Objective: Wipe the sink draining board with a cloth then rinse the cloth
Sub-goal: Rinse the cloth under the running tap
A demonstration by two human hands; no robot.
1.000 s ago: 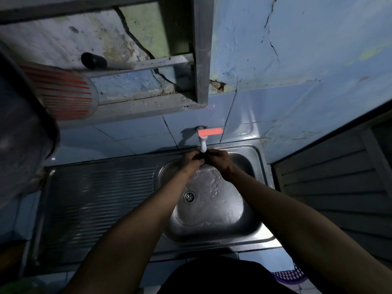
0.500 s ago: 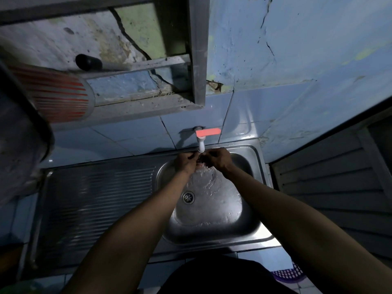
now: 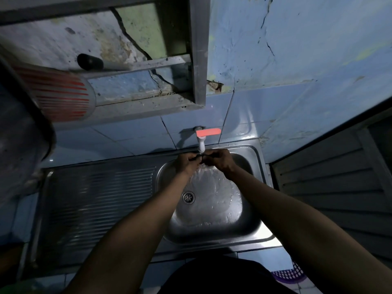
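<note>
Head view: both hands under tap point(image 3: 201, 143), much as half a second back, drawn slightly closer together. Left hand point(image 3: 187, 162) and right hand point(image 3: 220, 161) with fingers curled shut on small dark cloth point(image 3: 199, 158), mostly hidden between them. Water sheeting across sink basin point(image 3: 210, 200) below tap. Draining board point(image 3: 99, 200) left of tap, bare, untouched. Judged: wiping done, rinse under way; wringing likely remains.

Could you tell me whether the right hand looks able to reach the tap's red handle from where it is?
Probably yes: the right hand sits just below the red handle, nothing between them, though it grips the cloth.
</note>
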